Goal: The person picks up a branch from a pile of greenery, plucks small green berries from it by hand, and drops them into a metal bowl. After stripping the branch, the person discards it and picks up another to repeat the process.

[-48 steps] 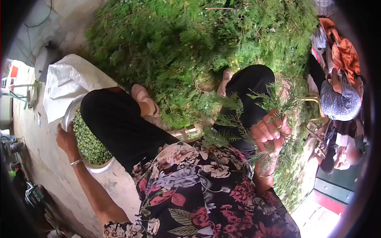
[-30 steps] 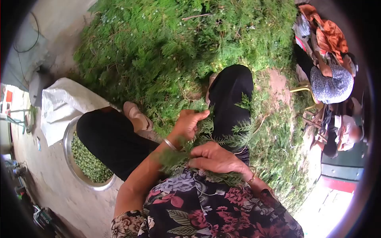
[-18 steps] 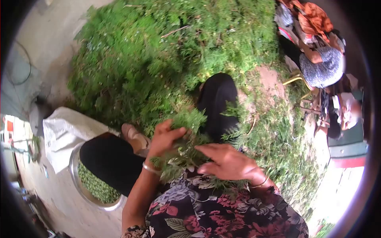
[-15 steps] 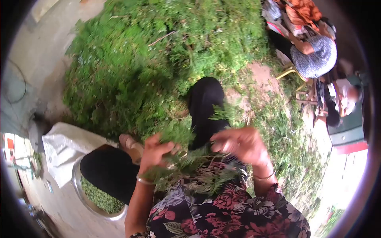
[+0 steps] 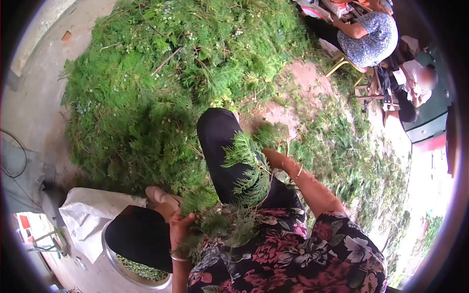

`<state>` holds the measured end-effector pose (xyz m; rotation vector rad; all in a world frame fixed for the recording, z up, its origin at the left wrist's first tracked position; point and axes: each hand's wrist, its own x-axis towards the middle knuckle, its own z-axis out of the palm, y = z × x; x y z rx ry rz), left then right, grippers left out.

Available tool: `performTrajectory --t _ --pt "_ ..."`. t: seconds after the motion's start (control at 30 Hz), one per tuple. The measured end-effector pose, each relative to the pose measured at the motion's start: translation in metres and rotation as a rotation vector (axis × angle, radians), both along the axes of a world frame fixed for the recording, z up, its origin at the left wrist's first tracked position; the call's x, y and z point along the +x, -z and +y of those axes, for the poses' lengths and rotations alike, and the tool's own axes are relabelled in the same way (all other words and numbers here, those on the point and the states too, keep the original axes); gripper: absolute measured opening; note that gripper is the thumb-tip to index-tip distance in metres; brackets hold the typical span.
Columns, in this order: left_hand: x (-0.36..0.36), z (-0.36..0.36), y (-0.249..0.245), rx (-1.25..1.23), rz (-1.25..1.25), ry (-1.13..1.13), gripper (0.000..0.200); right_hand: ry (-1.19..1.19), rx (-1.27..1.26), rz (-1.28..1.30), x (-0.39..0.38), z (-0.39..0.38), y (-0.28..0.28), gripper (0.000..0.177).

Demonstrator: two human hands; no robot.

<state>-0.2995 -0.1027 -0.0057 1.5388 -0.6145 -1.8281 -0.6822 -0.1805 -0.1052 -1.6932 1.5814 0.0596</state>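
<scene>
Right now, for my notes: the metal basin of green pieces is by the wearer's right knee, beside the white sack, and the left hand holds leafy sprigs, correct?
Wrong knee: the head view shows the metal basin of green pieces by the left knee, beside the white sack. The left hand does hold leafy sprigs.

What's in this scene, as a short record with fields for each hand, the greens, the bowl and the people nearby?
Left hand: left hand, holding sprigs
Right hand: right hand, beside the sprigs; grip unclear
Greens: pile on the ground
Bowl: bowl with green bits, partly hidden by a knee
Nearby: seated person
</scene>
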Motion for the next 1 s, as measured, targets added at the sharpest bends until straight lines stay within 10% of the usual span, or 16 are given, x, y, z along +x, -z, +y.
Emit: performTrajectory --t 0.1,0.23,0.27,0.4,0.67,1.0 --pt "0.002 0.001 0.006 0.045 -0.054 0.001 0.020 0.068 0.178 -0.234 0.004 0.010 -0.004 0.067" --pt "-0.004 0.002 0.019 0.017 -0.127 -0.048 0.019 0.112 0.137 0.216 0.012 0.020 -0.025 0.067" --pt "-0.007 -0.002 0.018 0.016 -0.085 -0.025 0.018 0.007 -0.107 0.102 -0.004 0.033 -0.010 0.020" --pt "-0.016 -0.005 0.016 -0.060 0.095 -0.094 0.018 -0.003 0.303 0.120 -0.015 0.043 -0.005 0.018" --pt "-0.012 -0.007 0.022 -0.016 0.158 0.001 0.020 0.044 0.220 0.041 -0.052 0.104 0.082 0.021" --pt "-0.009 -0.003 0.004 -0.150 0.083 0.106 0.021 -0.016 0.135 0.014 -0.060 0.114 -0.006 0.031"
